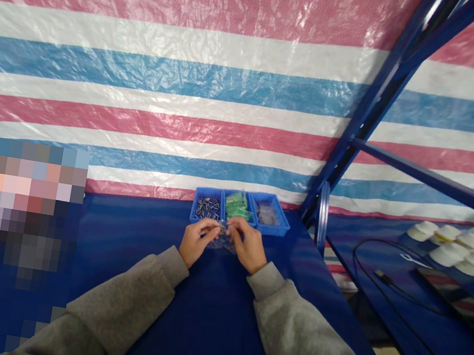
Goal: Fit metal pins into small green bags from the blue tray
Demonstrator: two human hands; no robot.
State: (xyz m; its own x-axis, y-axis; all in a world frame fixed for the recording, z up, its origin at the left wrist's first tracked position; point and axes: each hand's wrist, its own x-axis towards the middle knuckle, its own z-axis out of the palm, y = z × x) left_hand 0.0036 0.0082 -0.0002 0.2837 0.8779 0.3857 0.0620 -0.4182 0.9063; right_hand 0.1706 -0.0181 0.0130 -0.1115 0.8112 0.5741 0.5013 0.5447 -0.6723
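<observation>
Between my hands is a small clear plastic bag (222,241), low in front of the blue bins. My left hand (198,241) pinches its upper left side with thumb and fingers. The upper right side is pinched in my right hand (247,244). What the bag contains is too small to make out. Just beyond stand three joined blue bins: the left bin (193,206) holds dark metal pieces, the middle one green packets (236,205), and the right one clear packets (266,213).
All this is on a blue table (208,329). A blue metal frame (355,142) rises at the right. Beyond it, another blue surface holds white round containers (450,253) and a black cable (403,288). A striped sheet (167,76) hangs behind. The left side is pixelated.
</observation>
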